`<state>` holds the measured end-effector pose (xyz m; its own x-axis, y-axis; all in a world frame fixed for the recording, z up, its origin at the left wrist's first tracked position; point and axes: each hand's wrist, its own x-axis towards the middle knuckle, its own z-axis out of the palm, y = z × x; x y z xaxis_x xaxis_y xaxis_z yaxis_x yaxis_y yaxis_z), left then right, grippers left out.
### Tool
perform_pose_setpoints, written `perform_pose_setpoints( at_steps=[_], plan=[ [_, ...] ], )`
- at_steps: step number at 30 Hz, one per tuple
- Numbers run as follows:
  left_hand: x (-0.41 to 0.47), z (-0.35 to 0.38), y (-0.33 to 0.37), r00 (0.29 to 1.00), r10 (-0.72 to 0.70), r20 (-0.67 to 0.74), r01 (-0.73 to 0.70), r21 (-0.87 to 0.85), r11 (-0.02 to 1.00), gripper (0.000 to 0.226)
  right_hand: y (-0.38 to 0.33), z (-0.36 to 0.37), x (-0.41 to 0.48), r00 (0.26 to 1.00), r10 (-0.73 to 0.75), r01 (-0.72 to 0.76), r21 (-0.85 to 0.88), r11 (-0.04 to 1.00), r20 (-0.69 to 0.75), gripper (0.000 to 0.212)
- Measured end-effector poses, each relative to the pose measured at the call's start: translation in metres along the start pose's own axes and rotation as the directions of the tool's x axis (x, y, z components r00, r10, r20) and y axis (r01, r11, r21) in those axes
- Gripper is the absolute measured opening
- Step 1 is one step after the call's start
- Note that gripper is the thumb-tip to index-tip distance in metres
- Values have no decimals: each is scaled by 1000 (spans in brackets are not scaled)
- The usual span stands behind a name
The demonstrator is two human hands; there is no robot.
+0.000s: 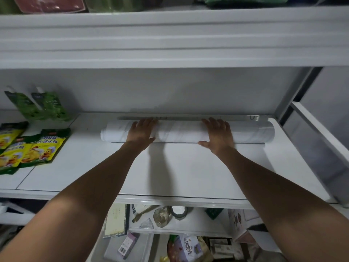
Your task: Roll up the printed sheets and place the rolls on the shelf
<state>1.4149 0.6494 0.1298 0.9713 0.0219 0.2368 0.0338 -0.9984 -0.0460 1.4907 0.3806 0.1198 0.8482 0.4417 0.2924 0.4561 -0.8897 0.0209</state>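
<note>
Forearms [105, 178] from the lower frame cross the shelf [190, 178] front edge and bare board; left hand [141, 132] and right hand [219, 136] press flat, fingers straight, on the roll [179, 132] at centre, near the back wall [170, 91]

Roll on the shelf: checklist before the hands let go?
1. Roll lies with its whole length on the shelf: ok.
2. Left hand flat on top of the roll, fingers straight: ok.
3. Right hand flat on top of the roll, fingers straight: ok.
4. Roll apart from the yellow packets on the left: ok, bare shelf shows between them.
5. Loose outer edge tucked so the roll will not unwind: cannot tell, no edge is clearly visible and the far side is hidden.
6. Roll backed against something so it will not roll forward: cannot tell, the strip behind it is unclear.
</note>
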Motion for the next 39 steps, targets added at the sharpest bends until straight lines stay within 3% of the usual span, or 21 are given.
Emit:
perform_pose_setpoints(
  at_steps=[12, 23, 34, 39],
  plan=[
    [-13, -31, 8, 1000, -12, -8, 11, -47, 999, 74, -17, -32, -9, 1000, 3, -3, -14, 1000, 13, 86],
    [-38, -114, 11, 1000, 22, 5, -22, -17, 1000, 71, -66, -120, -32, 996, -6, 12, 61, 998, -91, 62],
    [-102, -186, -3, 994, 107, -9, -108, -22, 994, 69, -134, -199, -92, 984, 80, -55, 154, 987, -157, 61],
    [-117, -228, -6, 992, 128, -16, -129, -24, 991, 70, -148, -241, -102, 989, 110, -96, 146, 985, -96, 62]
  ],
)
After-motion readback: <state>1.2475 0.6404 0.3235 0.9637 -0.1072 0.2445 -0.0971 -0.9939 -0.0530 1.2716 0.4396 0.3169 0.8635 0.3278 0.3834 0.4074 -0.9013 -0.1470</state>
